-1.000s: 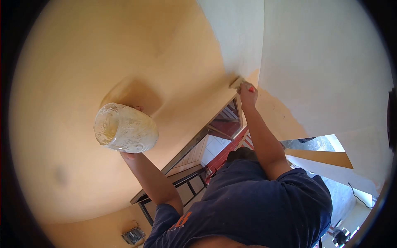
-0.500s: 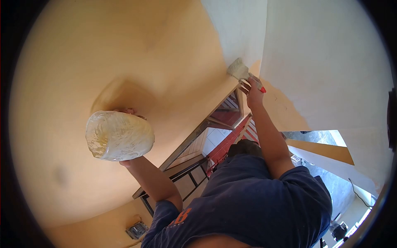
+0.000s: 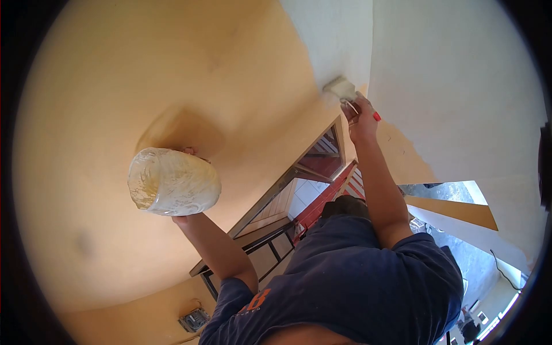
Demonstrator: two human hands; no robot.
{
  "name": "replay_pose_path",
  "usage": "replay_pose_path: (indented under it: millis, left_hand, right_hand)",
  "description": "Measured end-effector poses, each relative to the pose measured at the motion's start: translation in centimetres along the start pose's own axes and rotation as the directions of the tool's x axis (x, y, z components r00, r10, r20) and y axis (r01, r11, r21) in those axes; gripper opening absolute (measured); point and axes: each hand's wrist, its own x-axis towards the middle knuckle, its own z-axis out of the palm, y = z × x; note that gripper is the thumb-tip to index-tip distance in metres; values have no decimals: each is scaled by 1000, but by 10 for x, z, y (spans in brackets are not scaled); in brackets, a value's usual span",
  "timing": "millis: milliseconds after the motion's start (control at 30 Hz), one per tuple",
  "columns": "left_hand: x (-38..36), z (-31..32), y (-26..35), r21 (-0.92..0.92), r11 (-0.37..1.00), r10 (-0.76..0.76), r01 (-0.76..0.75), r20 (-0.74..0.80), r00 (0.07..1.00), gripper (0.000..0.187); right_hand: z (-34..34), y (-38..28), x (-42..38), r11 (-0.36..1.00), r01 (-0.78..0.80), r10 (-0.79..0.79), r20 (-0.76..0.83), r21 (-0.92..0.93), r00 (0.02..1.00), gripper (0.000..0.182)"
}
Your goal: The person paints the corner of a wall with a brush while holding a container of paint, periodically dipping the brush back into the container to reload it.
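Note:
My left hand (image 3: 180, 219) is wrapped round a translucent, cut-open plastic container (image 3: 184, 184) smeared with whitish paint. Most of that hand is hidden behind the container; a few fingertips and the base of the palm show. In my right hand (image 3: 362, 119) is a wide paintbrush (image 3: 340, 87) with a red-tipped handle. Its bristles are slightly blurred and lie at or very near the wall, by the border between the tan surface (image 3: 241, 75) and the whitish surface (image 3: 336, 37). Contact with the wall cannot be told for certain.
A wall corner runs up beside the brush, with a second whitish wall (image 3: 454, 86) to the right. Below are a dark-framed window opening (image 3: 325, 152), a black metal railing (image 3: 270, 247) and red tiles (image 3: 316, 207). An electrical box (image 3: 194, 319) sits low on the left wall.
The paintbrush and my right hand have shifted right and slightly up, and the brush has turned a little. The container in my left hand sits slightly higher and further right in view.

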Motion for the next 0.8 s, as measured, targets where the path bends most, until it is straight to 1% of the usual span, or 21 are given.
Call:
replay_pose_path:
  millis: [33,67,100,133,167,200,233,267,300,333,367,433,467,533,600,633,667,700,733,767,800]
  left_hand:
    - [-2,1,-2,-214,977,-35,22,-56,998,93]
    - [-4,0,-3,-218,976,-38,25,-56,998,93]
    - [-6,-3,-2,-89,996,-19,16,-40,999,93]
    - [-6,-4,-1,43,999,-2,2,-18,1000,92]
    - [-4,-4,1,45,999,1,0,-11,1000,92]
    - [-2,-4,2,129,991,20,-21,10,1000,94]
    - [-1,-4,4,213,976,42,-47,28,999,96]
    - [-2,-7,3,219,974,58,-62,28,998,96]
    - [-7,-13,2,140,990,13,-9,-32,999,100]
    - [-11,-17,3,57,997,-42,47,-85,995,104]
    - [-12,-16,4,62,997,-37,42,-81,996,104]
    - [-10,-11,2,231,973,6,20,-111,994,108]
    - [-9,-12,2,234,972,7,19,-110,994,108]
    - [-8,-16,-1,281,959,43,-29,-43,998,107]
    - [-7,-14,0,265,964,24,-14,-33,999,107]
    - [-6,-11,2,250,968,20,-15,-18,1000,107]
    - [-3,-9,2,235,972,25,-24,-2,1000,107]
    - [0,-7,2,221,975,35,-38,15,999,107]
    - [1,-7,2,207,977,44,-49,30,999,106]
    - [-2,-8,4,207,977,43,-48,28,999,106]
    - [-6,-10,6,72,996,-44,49,-68,997,107]
  right_hand:
    - [-7,-3,2,979,-48,38,55,200,998,27]
    - [-12,-2,3,915,-102,61,114,391,992,27]
    - [-15,2,3,914,-99,60,110,393,992,27]
    - [-17,9,2,960,-74,41,126,270,991,28]
    - [-20,19,3,988,-45,24,147,144,989,28]
    - [-25,28,2,988,-43,20,154,149,988,28]
    - [-36,39,4,1000,8,-10,104,19,995,25]
    - [-46,47,10,992,55,-48,63,-114,997,23]
    - [-60,53,16,992,56,-47,76,-114,996,23]
    - [-77,59,21,978,42,-36,33,-205,999,22]
    - [-79,59,21,956,29,-33,-11,-291,999,21]
    - [-69,53,26,948,57,-62,-5,-314,998,19]
    - [-59,43,19,935,71,-81,-15,-349,997,18]
    - [-18,27,13,976,98,-93,34,-196,995,20]
    - [15,4,3,988,129,-125,57,-79,991,23]
    - [11,-3,1,989,122,-119,45,-86,992,23]
    - [7,-11,2,994,64,-74,112,90,991,23]
    - [4,-16,4,966,-6,-44,188,259,981,23]
    - [-1,-13,4,967,-6,-43,186,255,982,23]
    - [-10,-4,6,990,43,-65,159,135,985,23]
    - [-17,8,8,996,92,-93,140,15,986,23]
